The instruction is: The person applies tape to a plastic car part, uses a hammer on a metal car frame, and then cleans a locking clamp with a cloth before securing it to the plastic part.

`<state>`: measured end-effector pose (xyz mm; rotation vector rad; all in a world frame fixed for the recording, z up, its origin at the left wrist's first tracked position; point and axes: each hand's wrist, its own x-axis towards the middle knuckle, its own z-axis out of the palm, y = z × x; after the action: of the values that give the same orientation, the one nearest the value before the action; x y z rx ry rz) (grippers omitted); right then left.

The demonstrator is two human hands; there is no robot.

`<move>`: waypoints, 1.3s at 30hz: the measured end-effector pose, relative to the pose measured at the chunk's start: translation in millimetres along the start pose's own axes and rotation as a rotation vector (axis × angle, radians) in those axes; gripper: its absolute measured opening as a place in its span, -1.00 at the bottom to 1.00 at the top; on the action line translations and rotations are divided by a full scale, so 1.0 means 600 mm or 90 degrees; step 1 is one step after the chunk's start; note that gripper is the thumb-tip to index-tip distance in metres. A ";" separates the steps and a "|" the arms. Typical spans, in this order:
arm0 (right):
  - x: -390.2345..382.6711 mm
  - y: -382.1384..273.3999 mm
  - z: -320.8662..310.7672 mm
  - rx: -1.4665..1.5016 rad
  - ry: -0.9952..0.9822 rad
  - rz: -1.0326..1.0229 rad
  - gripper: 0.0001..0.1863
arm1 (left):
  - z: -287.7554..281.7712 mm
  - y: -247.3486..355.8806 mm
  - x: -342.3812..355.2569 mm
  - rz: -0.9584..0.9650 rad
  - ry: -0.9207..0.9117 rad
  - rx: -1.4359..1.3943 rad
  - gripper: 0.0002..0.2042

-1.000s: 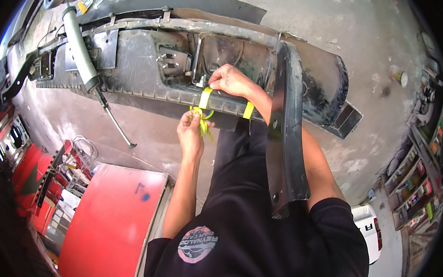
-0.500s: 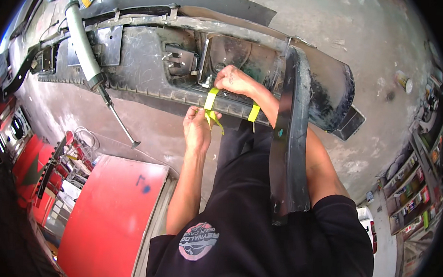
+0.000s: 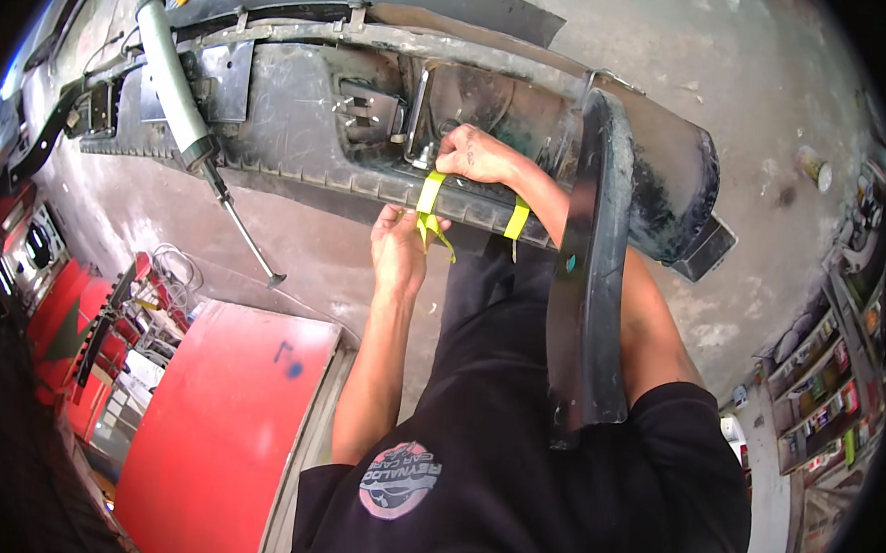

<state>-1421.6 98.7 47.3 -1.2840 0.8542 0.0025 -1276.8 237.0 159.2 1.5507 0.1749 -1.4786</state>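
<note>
Fingers of the left hand (image 3: 398,246) pinch yellow tape (image 3: 430,204) taut while the right hand (image 3: 472,155), fingers curled, presses it onto the bumper (image 3: 300,139).

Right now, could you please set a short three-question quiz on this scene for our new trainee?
1. True or false: the left hand holds the loose end of a yellow tape strip at the edge of the black bumper.
2. How many yellow tape strips cross that edge?
3. What lies on the bumper's left part? A) grease gun B) hammer C) paint can

Key
1. True.
2. Two; the second strip lies under the forearm of the right hand.
3. A.
</note>
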 end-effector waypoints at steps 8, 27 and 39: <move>-0.022 -0.007 -0.018 0.144 -0.020 0.034 -0.71 | -0.015 -0.008 -0.001 0.005 0.014 -0.016 -0.97; -0.010 -0.011 -0.012 0.114 -0.013 0.021 -0.74 | -0.011 -0.002 0.002 0.012 -0.010 0.018 -0.89; -0.025 -0.008 -0.023 0.312 0.124 0.036 -0.65 | -0.011 -0.003 0.001 -0.003 0.008 0.016 -0.93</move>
<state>-1437.4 92.3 59.2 -0.8064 0.9837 -0.2748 -1273.4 242.1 156.7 1.5810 0.1666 -1.4802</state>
